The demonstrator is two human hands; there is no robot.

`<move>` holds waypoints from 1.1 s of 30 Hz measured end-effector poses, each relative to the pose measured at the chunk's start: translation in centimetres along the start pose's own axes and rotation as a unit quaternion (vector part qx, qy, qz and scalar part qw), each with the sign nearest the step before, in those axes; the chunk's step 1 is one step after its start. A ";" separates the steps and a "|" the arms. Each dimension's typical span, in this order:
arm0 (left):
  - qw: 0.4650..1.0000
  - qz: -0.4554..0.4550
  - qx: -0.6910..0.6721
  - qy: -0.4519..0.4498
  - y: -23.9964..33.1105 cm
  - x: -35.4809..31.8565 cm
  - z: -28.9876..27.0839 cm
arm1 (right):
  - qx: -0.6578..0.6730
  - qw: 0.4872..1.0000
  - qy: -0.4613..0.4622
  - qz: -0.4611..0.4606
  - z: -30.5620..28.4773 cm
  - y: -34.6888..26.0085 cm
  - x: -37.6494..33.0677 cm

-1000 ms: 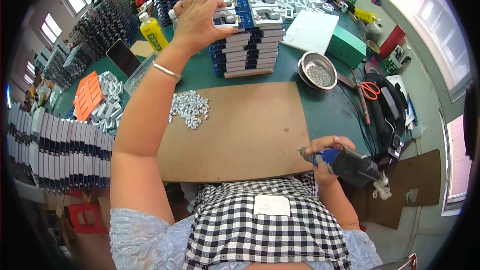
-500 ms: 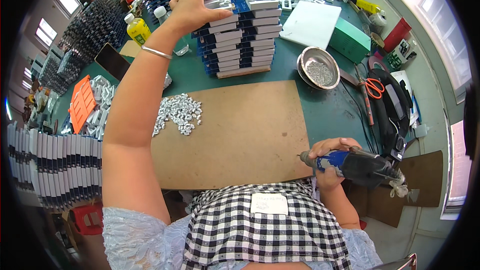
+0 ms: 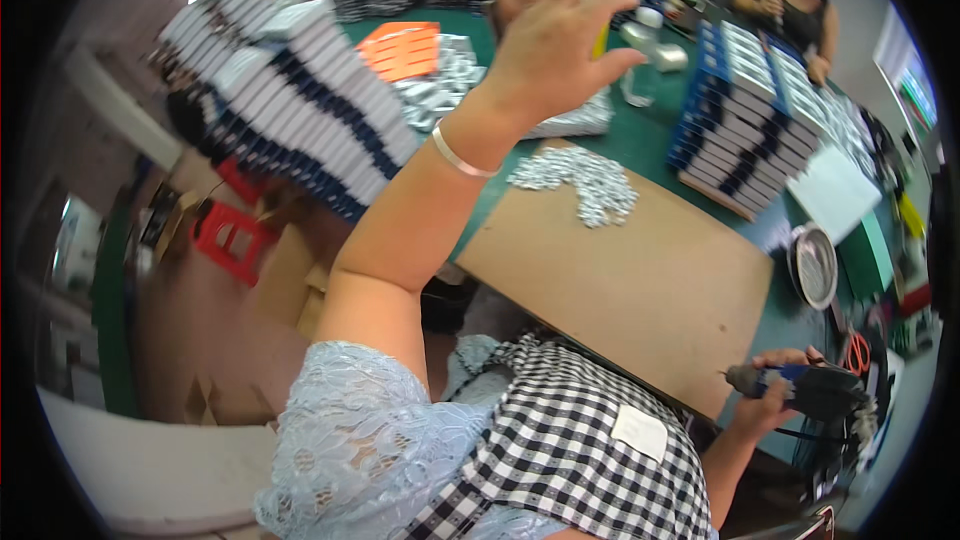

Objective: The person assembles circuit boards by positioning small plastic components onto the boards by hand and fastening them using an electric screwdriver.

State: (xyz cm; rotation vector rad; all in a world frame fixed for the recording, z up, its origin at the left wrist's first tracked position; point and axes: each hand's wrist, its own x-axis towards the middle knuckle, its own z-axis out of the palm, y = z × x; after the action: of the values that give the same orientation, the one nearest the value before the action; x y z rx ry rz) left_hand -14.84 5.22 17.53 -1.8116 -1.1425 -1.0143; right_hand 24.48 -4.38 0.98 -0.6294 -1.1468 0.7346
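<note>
My left hand (image 3: 555, 50) is raised over the table, thumb and fingers apart with nothing between them. Behind it, partly covered, is a yellow bottle. My right hand (image 3: 762, 412) is wrapped round a blue and black electric screwdriver (image 3: 825, 390), its tip pointing left over the near right corner of a brown board (image 3: 640, 285). Small silvery metal parts (image 3: 603, 192) lie heaped on the board's far left part. Beyond the board rises a stack of blue trays (image 3: 735, 135) filled with whitish-grey pieces. A metal bowl (image 3: 815, 268) of small bits stands to its right.
Tall stacks of tray-held grey pieces (image 3: 300, 105) line the left side. An orange tray (image 3: 400, 48) lies by loose grey parts. A clear bottle (image 3: 640, 75), white sheet (image 3: 840, 188) and orange-handled scissors (image 3: 857, 352) are on the table. A red stool (image 3: 230, 240) stands on the floor. Another person (image 3: 785, 0) sits opposite.
My view has swung left. My left hand has come off the top of the tray stack and moved left, empty. My right hand still holds the screwdriver at the board's right side.
</note>
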 end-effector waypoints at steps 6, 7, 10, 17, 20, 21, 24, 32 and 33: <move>0.877 -0.179 0.446 -0.004 -8.1 -7.0 -19.4 | -0.006 0.998 0.008 0.057 0.4 0.2 1.8; 0.821 -0.214 0.530 -0.016 -9.0 -8.0 -21.8 | -0.004 0.998 0.003 0.056 0.5 0.2 1.8; 0.781 -0.267 0.562 -0.045 -10.2 -9.3 -25.6 | 0.025 0.999 0.012 0.044 0.5 0.2 1.8; 0.842 -0.235 0.478 -0.081 -11.6 -9.1 -25.9 | -0.005 0.999 -0.002 0.040 0.0 0.1 2.1; 0.831 -0.236 0.499 -0.072 -12.7 -9.4 -25.3 | 0.010 0.998 0.012 0.057 -0.5 0.1 1.8; 0.862 -0.196 0.464 -0.057 -13.9 -9.8 -25.7 | 0.025 0.997 0.028 0.068 -0.9 0.2 1.7; 0.919 -0.133 0.367 -0.049 -9.6 -6.4 -26.2 | 0.083 0.992 0.025 0.087 -0.9 0.5 1.9; 0.965 -0.149 -0.133 -0.170 4.8 -7.3 -11.6 | 0.015 0.999 0.027 0.037 0.0 -0.7 1.4; 0.956 -0.127 -0.179 -0.195 6.5 -9.0 -10.0 | 0.018 0.999 0.016 0.035 0.2 -0.7 1.4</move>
State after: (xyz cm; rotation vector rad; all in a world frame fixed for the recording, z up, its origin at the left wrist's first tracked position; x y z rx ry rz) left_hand -13.65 -8.71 12.26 -2.2664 -1.5385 -1.0930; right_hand 24.75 -3.68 2.42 -0.6517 -1.0853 0.8000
